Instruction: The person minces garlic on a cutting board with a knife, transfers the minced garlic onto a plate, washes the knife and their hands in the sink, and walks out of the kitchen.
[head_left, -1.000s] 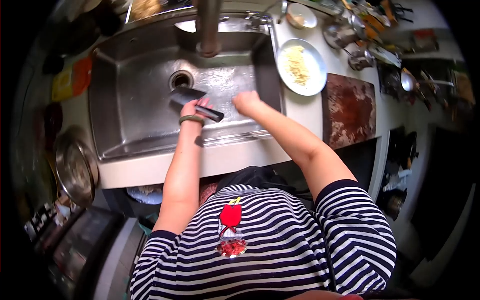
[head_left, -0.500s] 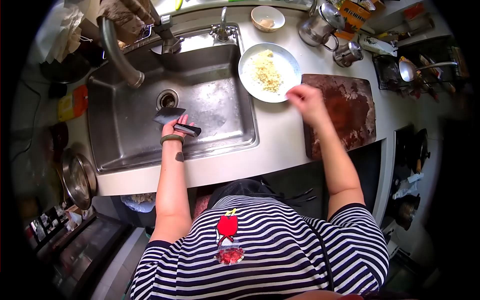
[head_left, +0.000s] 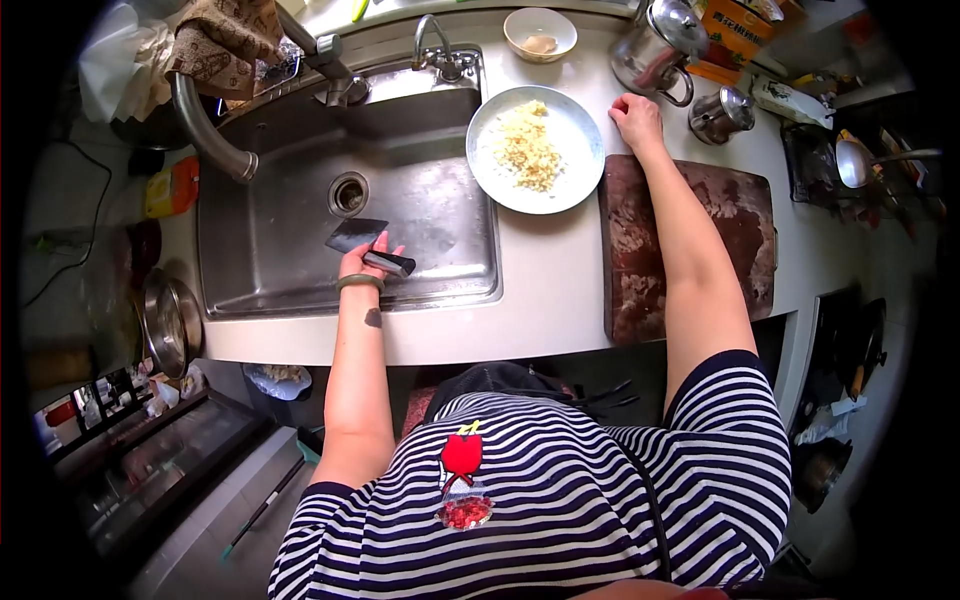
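Over the sink (head_left: 420, 200), my left hand (head_left: 370, 258) holds a cleaver (head_left: 356, 235). Its dark blade points to the left and its black handle crosses my palm, the fingers loosely curled round it. My right hand (head_left: 638, 120) is at the counter just beyond the cutting board (head_left: 690, 235), to the right of a white plate (head_left: 485, 150). Its fingers are bent together, and whatever they may hold is hidden. Finely chopped pale yellow food (head_left: 530, 145), perhaps garlic, lies heaped on the plate.
Behind the plate stands a small bowl (head_left: 540, 22) with a pale piece inside. A steel pot (head_left: 645, 55) and a smaller steel jar (head_left: 722, 115) stand at the back right. The large faucet (head_left: 200, 125) arches over the sink's left side.
My right hand has moved away from the plate's right edge, back and right toward the steel pot. My left hand keeps the cleaver over the sink. The view has shifted slightly.
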